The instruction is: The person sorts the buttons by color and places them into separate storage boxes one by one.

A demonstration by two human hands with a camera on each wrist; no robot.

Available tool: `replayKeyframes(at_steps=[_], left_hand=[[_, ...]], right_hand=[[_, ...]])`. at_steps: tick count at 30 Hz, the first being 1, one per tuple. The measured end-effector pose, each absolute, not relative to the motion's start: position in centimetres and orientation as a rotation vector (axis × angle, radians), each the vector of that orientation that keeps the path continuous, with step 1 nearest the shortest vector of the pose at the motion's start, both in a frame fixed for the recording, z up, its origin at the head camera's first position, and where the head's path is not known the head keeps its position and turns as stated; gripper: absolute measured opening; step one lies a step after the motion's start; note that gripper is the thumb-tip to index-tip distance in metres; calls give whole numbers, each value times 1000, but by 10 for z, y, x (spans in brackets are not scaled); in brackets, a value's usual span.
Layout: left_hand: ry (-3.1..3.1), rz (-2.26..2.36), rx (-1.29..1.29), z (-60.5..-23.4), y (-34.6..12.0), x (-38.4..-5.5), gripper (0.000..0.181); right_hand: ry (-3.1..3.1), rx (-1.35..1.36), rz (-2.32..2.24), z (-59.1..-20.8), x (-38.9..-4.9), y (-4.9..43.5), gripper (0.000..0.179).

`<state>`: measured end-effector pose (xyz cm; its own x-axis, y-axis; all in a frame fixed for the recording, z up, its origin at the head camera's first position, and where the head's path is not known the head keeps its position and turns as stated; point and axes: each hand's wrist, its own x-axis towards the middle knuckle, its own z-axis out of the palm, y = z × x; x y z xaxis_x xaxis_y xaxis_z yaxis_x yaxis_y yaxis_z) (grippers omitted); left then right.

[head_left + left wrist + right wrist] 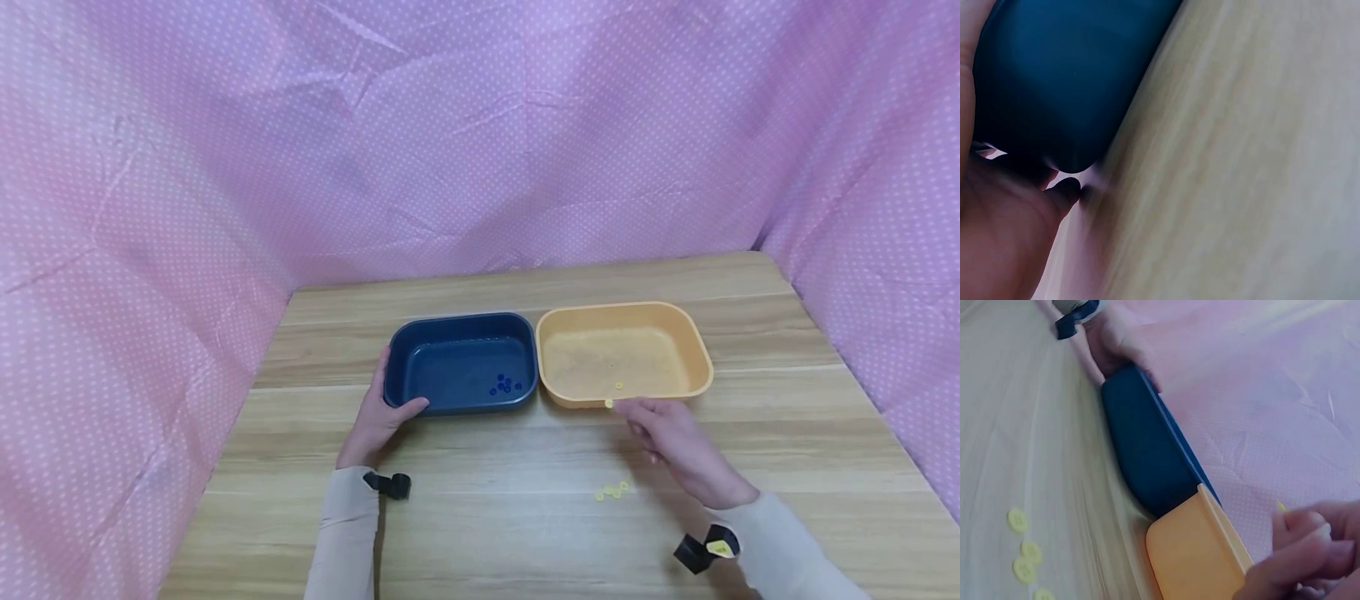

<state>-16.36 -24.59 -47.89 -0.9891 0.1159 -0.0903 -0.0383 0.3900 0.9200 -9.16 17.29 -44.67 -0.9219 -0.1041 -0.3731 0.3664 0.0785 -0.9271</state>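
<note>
My left hand (378,417) grips the left end of a dark blue tray (462,409), thumb on its near rim and fingers along its outer side. Several dark blue buttons (505,384) lie in that tray's near right corner. Over the near rim of an orange tray (626,309), my right hand (675,442) pinches a yellow button (609,403) between thumb and fingertip. Another yellow button (618,385) shows just beyond it, inside the orange tray. In the right wrist view only a yellow sliver of the pinched button (1281,505) peeks past the fingers.
Several yellow buttons (613,492) lie in a small group on the wooden table (487,517), nearer than the orange tray. Both trays stand side by side, almost touching. Pink dotted cloth (480,150) hangs behind and at both sides of the table.
</note>
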Motion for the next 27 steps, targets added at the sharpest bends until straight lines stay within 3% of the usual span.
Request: replayKeyframes(at_steps=[7, 23, 27], left_hand=[[2493, 1666, 69, -479, -246, -163, 103], [2508, 1637, 84, -482, -247, -164, 103], [2515, 1635, 88, -481, -247, -164, 102]], right_hand=[[1939, 320, -2024, -445, -95, 178, 35], [1729, 452, -2230, -445, -102, 185, 18], [1704, 479, -2243, -446, -102, 187, 21]])
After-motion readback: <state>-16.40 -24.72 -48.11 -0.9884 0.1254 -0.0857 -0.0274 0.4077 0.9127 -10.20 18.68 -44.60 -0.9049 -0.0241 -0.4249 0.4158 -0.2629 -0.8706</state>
